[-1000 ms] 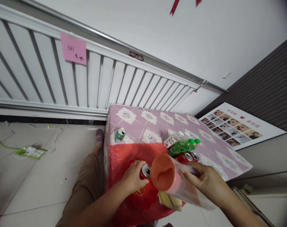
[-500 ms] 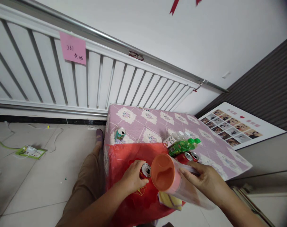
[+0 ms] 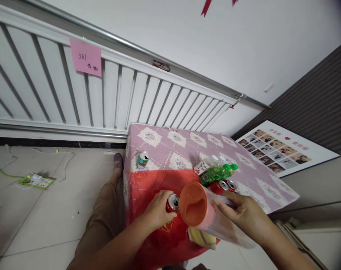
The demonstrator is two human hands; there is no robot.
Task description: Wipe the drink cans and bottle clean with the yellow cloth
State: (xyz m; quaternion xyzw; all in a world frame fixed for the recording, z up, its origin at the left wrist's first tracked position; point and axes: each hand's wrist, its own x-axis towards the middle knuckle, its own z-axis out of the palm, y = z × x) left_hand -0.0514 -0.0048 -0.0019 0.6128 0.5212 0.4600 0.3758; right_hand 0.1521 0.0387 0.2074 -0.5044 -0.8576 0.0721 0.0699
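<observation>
My left hand (image 3: 160, 210) is wrapped round a red drink can (image 3: 173, 203) with an open top, standing over the red plastic sheet (image 3: 148, 183). In my right hand (image 3: 240, 210) is the handle of a clear plastic pitcher (image 3: 229, 228) with an orange lid (image 3: 193, 204). The pitcher is tilted, its lid end close beside the can. No stream of liquid can be made out between them. A folded yellow cloth (image 3: 202, 238) lies below the pitcher, partly hidden.
Beyond the pitcher lie green-capped bottles (image 3: 215, 174), clear bottles (image 3: 208, 164) and red cans (image 3: 223, 185). A teal can (image 3: 142, 160) stands at the left of the patterned tablecloth (image 3: 167, 138). A radiator (image 3: 111, 93) runs behind. On the floor is a power strip (image 3: 38, 181) with cables.
</observation>
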